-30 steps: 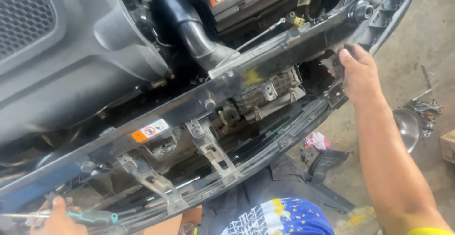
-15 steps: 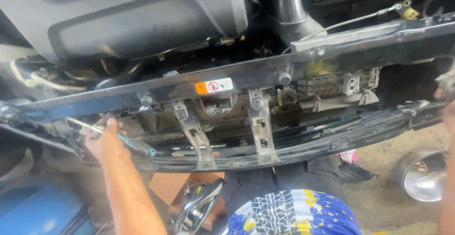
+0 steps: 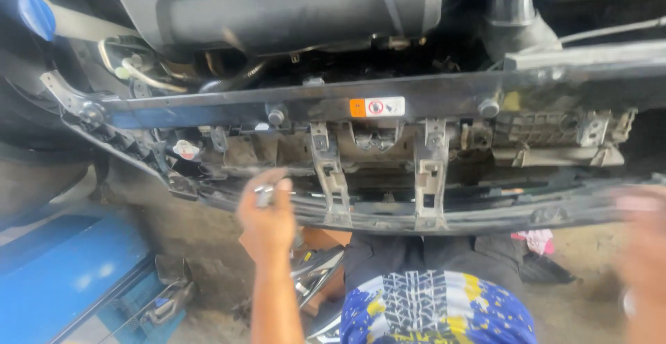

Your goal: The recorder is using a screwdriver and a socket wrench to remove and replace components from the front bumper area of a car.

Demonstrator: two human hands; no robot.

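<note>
Your left hand (image 3: 267,222) is up in front of the car's open front end, fingers pinched together on a small silvery tool (image 3: 264,195), blurred, so what kind of tool it is you can't make out. It sits just below the lower black crossbar (image 3: 485,215), to the left of the brackets. Count them: two grey metal brackets (image 3: 326,170) run upright between the upper black crossbar (image 3: 229,111) and the lower one, side by side. Three round bolt heads (image 3: 276,115) show on the upper bar, and one orange-and-white sticker (image 3: 377,106) sits between two of them. One blue cap (image 3: 36,11) peeks in at the top left. Your right hand (image 3: 645,261) is at the right edge, a smear of motion and cut off by the frame; whether it's open or closed, can't tell. Low left, a blue toolbox (image 3: 62,281) stands on the floor, its contents too dark to read. A pink rag (image 3: 538,240) lies on the ground.
</note>
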